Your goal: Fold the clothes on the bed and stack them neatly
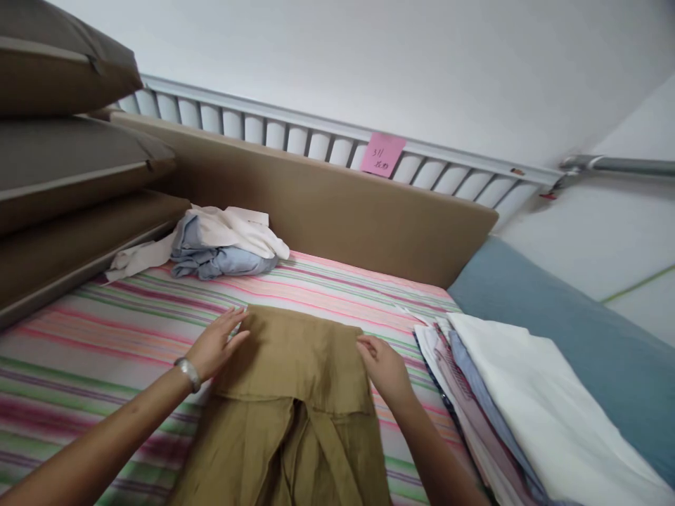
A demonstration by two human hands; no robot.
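Olive-brown garment (pixel 295 358), one, laid on a striped sheet (pixel 131 344) with its upper part folded into a flat panel; no brand or label legible. Left hand (pixel 215 344), fingers extended, at the garment's upper left corner, a silver-coloured bracelet (pixel 188 374) on the wrist. Right hand (pixel 384 365), fingers curled at the upper right corner; whether it pinches the cloth, cannot tell. Pink note (pixel 383 154), one, on the pale slatted rail (pixel 211 112), handwritten: first line apparently "311", second line unreadable. White and blue clothes (pixel 226 242), one heap, beyond the left hand. Folded clothes (pixel 506 393), one pile, white uppermost, right of the garment.
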